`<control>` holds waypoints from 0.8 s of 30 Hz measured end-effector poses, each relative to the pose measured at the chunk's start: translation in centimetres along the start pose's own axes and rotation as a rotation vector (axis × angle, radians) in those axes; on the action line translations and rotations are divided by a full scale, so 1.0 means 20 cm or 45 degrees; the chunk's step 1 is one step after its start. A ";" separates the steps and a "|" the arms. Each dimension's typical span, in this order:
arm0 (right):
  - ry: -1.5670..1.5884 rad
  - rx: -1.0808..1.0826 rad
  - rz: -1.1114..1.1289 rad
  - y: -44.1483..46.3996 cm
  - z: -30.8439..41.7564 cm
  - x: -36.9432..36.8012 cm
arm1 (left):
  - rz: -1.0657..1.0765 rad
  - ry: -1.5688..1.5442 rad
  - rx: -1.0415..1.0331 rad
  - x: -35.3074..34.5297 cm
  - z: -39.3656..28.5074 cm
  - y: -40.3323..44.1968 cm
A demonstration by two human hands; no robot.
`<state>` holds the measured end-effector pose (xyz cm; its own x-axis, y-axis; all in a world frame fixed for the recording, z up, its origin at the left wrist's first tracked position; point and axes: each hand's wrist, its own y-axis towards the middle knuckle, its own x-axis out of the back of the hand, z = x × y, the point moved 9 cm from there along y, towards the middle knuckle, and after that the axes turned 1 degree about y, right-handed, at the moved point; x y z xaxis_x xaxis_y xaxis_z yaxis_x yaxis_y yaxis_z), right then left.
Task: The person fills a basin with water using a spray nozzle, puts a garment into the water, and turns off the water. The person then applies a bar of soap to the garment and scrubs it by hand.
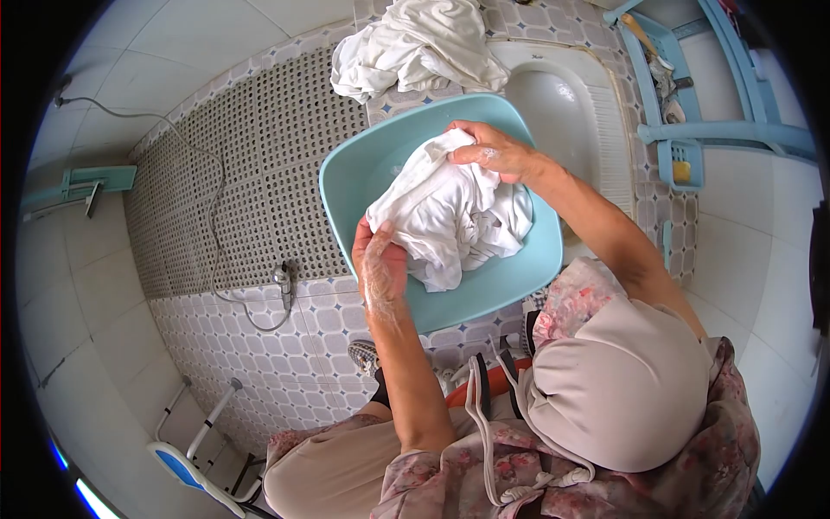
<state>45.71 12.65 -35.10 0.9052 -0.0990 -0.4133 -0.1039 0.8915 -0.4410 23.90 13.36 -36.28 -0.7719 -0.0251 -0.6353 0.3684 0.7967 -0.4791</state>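
Observation:
A wet white cloth (pixel 450 203), perhaps a garment, is stretched between my two hands over a light blue plastic basin (pixel 437 310). My left hand (pixel 380 264) pinches its left edge near the basin's left rim, with soap suds on the wrist. At the far right corner of the cloth, my right hand (pixel 494 151) grips its upper edge, thumb on top, with a little foam on the back. The lower part of the cloth hangs bunched into the basin. What lies beneath it is hidden.
A heap of white cloth (pixel 424 48) lies beyond the basin, beside a squat toilet (pixel 553 112). Grey perforated mats (pixel 285 173) cover the floor at left, where a shower head (pixel 283 281) and hose lie. A blue rack (pixel 666 69) stands right, a white-framed chair (pixel 194 463) lower left.

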 end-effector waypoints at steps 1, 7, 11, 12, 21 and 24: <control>0.000 0.017 -0.027 0.00 -0.01 0.01 | -0.011 -0.047 0.002 0.00 0.01 0.00; -0.064 0.011 -0.037 0.01 -0.02 0.01 | -0.107 -0.185 -0.060 0.02 0.04 -0.01; -0.062 0.061 -0.067 0.01 -0.02 0.02 | -0.139 -0.157 -0.071 0.01 0.04 0.00; -0.044 0.048 -0.076 0.01 -0.03 0.02 | -0.120 -0.152 -0.059 0.00 0.04 0.01; -0.142 -0.023 -0.142 -0.02 0.00 -0.01 | -0.150 0.110 -0.075 -0.01 -0.03 0.01; -0.183 0.024 -0.153 0.00 -0.02 0.01 | -0.370 0.611 -0.192 0.05 -0.13 -0.02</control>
<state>45.73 12.47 -35.47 0.9604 -0.1421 -0.2398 0.0149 0.8854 -0.4646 21.60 14.50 -35.19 -0.9918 -0.0071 -0.1279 0.0555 0.8762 -0.4787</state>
